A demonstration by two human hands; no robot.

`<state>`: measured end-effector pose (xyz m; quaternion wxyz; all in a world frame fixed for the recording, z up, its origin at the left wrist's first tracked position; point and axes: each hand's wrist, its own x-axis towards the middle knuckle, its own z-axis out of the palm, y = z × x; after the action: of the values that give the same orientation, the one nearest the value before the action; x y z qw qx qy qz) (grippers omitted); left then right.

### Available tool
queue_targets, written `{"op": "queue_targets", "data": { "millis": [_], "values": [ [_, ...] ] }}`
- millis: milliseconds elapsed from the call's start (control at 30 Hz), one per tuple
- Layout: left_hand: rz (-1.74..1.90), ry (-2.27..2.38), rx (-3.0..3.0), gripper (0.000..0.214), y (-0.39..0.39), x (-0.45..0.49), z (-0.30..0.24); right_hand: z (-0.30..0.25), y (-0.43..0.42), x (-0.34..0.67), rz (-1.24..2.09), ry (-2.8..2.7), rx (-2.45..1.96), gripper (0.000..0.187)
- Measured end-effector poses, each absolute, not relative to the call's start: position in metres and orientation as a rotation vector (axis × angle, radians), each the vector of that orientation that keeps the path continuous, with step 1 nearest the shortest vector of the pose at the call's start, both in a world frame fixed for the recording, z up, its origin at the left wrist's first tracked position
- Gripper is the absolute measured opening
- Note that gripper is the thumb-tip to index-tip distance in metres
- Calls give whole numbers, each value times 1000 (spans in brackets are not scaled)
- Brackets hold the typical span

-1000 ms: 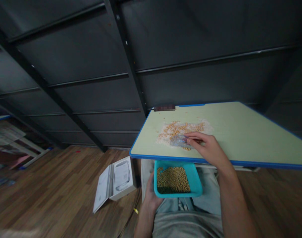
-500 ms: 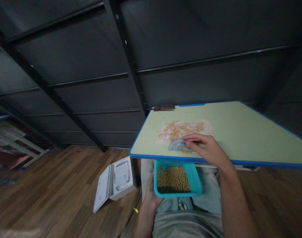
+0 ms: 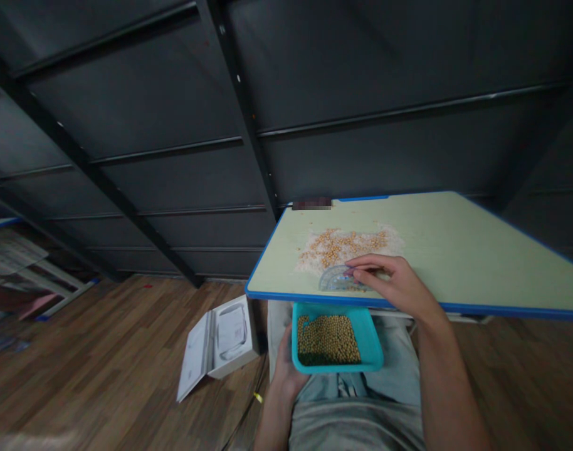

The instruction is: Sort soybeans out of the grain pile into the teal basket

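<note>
My right hand [image 3: 389,279] pinches a clear protractor [image 3: 336,279] over the near edge of the table. A few soybeans [image 3: 358,289] show at the protractor's lower side, close to the blue edging. Beyond it, more soybeans [image 3: 332,250] lie scattered over a patch of white grains [image 3: 310,260] that look like rice. Just below the table edge, my left hand [image 3: 286,366] grips the left side of a turquoise plastic tub [image 3: 372,341]. Soybeans [image 3: 333,338] fill its bottom, with darker green beans along the near side. The left fingers are partly hidden behind the tub.
The pale green table [image 3: 460,250] has a blue rim and stretches to the right. A dark object [image 3: 311,204] lies at its far left corner. On the wooden floor stands an open white box [image 3: 230,338], beside a cable [image 3: 249,407]. A dark panelled wall [image 3: 362,94] rises behind.
The protractor has come slightly nearer the table edge, now partly over the few soybeans there. My left hand and the tub have barely moved.
</note>
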<state>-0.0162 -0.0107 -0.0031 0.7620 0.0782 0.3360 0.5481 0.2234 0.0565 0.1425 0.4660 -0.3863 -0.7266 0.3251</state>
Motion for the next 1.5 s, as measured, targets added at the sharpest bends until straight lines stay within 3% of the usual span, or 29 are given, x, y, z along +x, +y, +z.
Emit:
{"op": "queue_targets", "data": {
  "millis": [1500],
  "values": [
    [1176,715,182,29,-10,-15,-1,133,65,221,775,-1723,-1000,23]
  ]
}}
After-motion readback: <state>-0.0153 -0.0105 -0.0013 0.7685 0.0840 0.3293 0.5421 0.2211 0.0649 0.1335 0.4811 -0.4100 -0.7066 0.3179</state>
